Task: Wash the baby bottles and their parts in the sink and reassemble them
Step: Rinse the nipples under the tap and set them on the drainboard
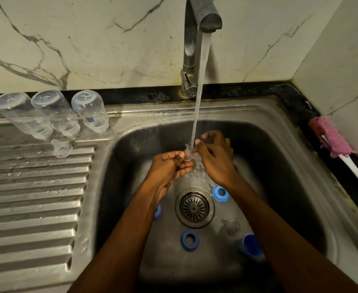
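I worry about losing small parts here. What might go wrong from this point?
1. The left hand and right hand pinch a small clear part under the running water; wet, it may slip and drop toward the drain.
2. A clear teat and blue rings lie on the sink floor by that drain, so rinse water runs over them.
3. The three bottles stand mouth-down beside the basin; a knock might tip them in.

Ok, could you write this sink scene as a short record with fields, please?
hands: left hand and right hand both hold a small clear part under the stream; water blurs it
water: tap running
draining board: three bottles upside down, one loose teat
sink: two blue rings, a second teat, a blue cap
far right: pink brush
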